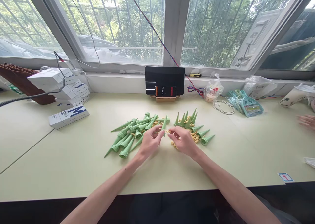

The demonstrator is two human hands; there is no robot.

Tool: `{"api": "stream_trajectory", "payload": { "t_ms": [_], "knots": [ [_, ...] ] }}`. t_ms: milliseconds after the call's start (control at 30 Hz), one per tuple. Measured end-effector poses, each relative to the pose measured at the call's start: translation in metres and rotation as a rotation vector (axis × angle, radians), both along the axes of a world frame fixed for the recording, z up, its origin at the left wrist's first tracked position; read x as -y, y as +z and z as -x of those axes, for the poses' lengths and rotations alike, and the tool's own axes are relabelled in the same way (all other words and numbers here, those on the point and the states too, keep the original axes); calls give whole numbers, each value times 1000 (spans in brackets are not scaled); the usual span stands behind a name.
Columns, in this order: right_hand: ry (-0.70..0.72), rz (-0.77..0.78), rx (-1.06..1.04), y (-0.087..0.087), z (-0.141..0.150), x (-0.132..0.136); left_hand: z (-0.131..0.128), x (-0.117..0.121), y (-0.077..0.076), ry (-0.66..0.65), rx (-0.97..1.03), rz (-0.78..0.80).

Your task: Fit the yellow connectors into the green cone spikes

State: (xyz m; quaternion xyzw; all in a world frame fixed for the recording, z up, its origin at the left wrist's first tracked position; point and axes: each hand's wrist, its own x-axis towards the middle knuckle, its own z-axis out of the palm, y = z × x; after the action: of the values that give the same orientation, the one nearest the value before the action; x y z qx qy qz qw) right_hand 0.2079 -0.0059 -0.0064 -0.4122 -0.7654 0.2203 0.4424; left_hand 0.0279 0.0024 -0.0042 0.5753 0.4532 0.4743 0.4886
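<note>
My left hand (152,141) pinches a green plastic watering spike (165,121), its tapered point up. Fingers of my right hand (183,139) close on a small yellow plastic piece (167,131) at the spike's lower side; whether it is inserted, I cannot tell. To the left lies a heap of green spikes (126,141) with wide ribbed cap ends. Behind and beside my right hand, several spikes (182,120) stand point up, and others (207,139) lie tilted. Loose yellow pieces (195,137) are piled there, partly hidden by that hand.
A phone with a timer (165,91) leans against a black tablet (164,74) at the back. White boxes (71,89) are stacked at left, one box (69,116) lying in front. Bagged blue-green items (246,102) lie at right. Another person's hand (306,121) shows at the right edge.
</note>
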Motion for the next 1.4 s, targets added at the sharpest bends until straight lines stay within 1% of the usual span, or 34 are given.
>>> {"api": "stream_trajectory", "payload": {
  "t_ms": [200, 400, 567, 800, 933, 1033, 1167, 1400],
  "knots": [
    [-14, -38, 45, -3, -1, -1, 0, 1, -2, 4, -117, -113],
    [7, -32, 65, -7, -2, -2, 2, 2, -4, -18, -185, -174],
    [27, 8, 63, -8, -3, -2, 4, 3, -4, -35, -236, -205],
    [27, 92, -10, -2, -1, 2, 5, 3, -4, -79, -263, -237],
    [22, 192, -80, 2, 0, 4, 6, 3, -4, -101, -263, -250],
    [32, 332, -172, 5, 1, 5, 6, 4, -3, -111, -262, -261],
    [104, 547, -319, 6, 2, 4, 6, 5, 0, -116, -268, -283],
    [197, 757, -459, 5, -2, 0, 7, 5, -1, -171, -235, -332]
  ]
}}
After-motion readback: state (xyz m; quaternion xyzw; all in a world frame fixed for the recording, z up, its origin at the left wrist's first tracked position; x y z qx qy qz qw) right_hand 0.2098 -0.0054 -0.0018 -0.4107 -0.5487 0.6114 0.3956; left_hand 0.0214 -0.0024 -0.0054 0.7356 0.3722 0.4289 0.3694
